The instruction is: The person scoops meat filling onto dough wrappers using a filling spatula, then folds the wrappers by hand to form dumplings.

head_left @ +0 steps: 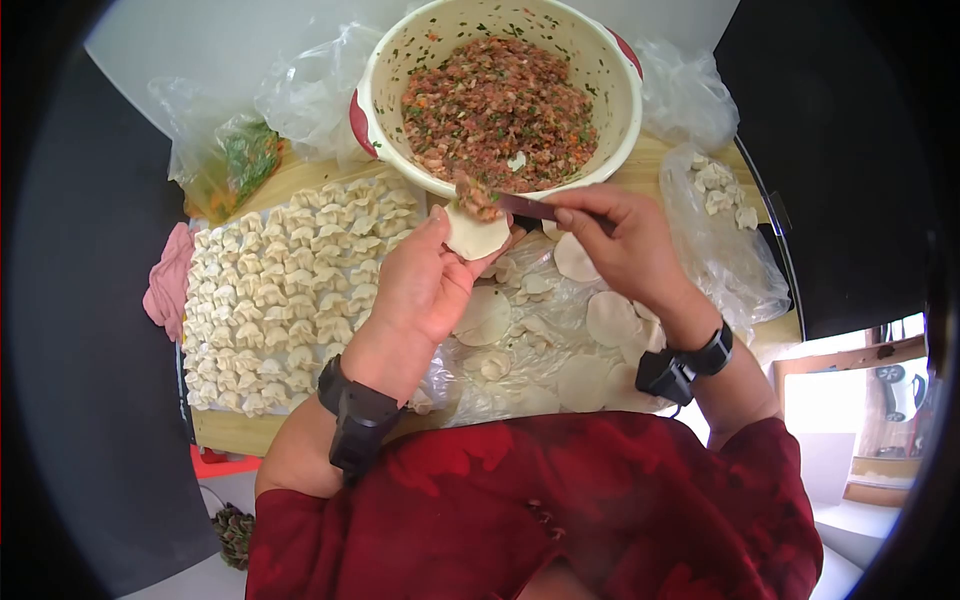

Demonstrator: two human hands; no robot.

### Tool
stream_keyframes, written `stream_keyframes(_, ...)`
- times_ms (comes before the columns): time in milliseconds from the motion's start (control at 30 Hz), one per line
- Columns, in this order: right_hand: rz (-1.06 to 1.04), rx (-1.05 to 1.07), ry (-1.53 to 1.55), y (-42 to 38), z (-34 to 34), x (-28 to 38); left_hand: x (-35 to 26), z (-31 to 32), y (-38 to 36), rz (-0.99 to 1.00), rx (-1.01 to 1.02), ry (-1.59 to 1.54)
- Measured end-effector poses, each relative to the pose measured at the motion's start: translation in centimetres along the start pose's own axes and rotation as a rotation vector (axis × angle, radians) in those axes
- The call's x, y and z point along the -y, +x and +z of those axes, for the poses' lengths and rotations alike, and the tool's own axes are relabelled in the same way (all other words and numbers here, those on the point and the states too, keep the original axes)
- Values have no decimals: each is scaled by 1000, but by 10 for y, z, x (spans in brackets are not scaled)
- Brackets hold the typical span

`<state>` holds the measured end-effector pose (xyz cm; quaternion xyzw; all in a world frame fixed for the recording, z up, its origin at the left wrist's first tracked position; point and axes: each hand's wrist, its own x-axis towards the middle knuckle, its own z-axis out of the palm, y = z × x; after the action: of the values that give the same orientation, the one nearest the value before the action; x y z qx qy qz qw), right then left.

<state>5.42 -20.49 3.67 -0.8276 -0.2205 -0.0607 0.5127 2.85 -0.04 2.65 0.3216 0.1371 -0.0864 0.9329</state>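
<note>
A wooden counter (230,426) carries rows of dumplings (280,290) at left and a bowl (607,78) of filling (495,110) on the far side. Just nearer than the bowl, the left hand (425,285) pinches a wrapper (477,236) by its edge, thumb on top. The right hand's (628,238) grip is closed round a dark tool (527,206), its filling-laden tip over the wrapper's far edge. Loose wrappers (585,383) lie on plastic (530,402), near side.
</note>
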Motion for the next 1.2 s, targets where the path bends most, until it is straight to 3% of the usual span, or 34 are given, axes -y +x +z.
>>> stream_keyframes(200,-223,20,-221,-18,2,-5,-9,-8,0,-36,-31,49)
stream_keyframes(267,-465,13,-442,-19,3,-4,-10,-13,1,-35,-25,50)
stream_keyframes(500,-515,45,-474,-18,0,3,-30,-17,-16,-50,56,93)
stream_keyframes(633,-358,-118,-202,-5,-5,21,-43,-4,-5,-11,167,115)
stream_keyframes(833,-281,-11,-163,18,-10,18,-41,20,7,-13,175,162)
stream_keyframes(1000,-154,-317,-233,26,-13,-5,-41,24,14,33,108,146)
stream_keyframes(1133,-178,-183,-64,14,-8,20,-39,28,17,16,93,160)
stream_keyframes(1200,-71,-41,61,8,-4,27,-37,34,14,70,54,206)
